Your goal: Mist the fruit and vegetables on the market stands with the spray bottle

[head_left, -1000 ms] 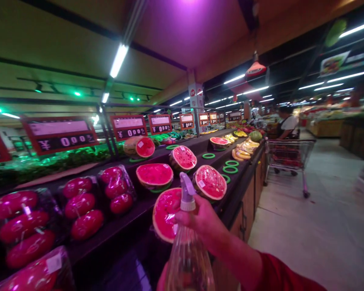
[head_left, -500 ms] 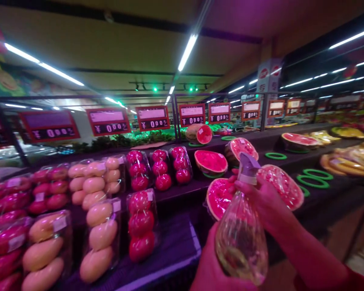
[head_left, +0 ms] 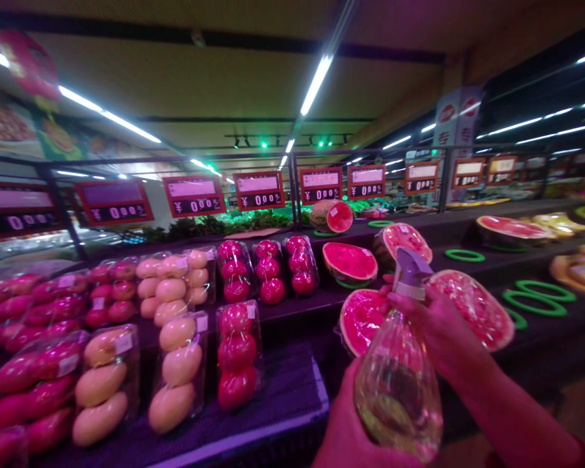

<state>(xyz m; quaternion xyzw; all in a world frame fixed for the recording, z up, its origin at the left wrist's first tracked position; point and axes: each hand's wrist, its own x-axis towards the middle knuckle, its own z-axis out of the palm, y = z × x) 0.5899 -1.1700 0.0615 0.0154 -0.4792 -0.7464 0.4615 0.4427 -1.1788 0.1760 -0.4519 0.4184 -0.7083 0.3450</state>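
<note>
Head cam: spray bottle (head_left: pixel 398 387) approx 4–5 o'clock, L hand (head_left: pixel 345 426) gripping body, R hand (head_left: pixel 441 322) gripping neck; prob. lightish, slick, slightly flexy plastic, best held by neck w/ body supported.

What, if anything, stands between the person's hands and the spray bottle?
Nothing visible: the left hand cups the lower body of the spray bottle, and the right hand holds it around the neck.
</note>
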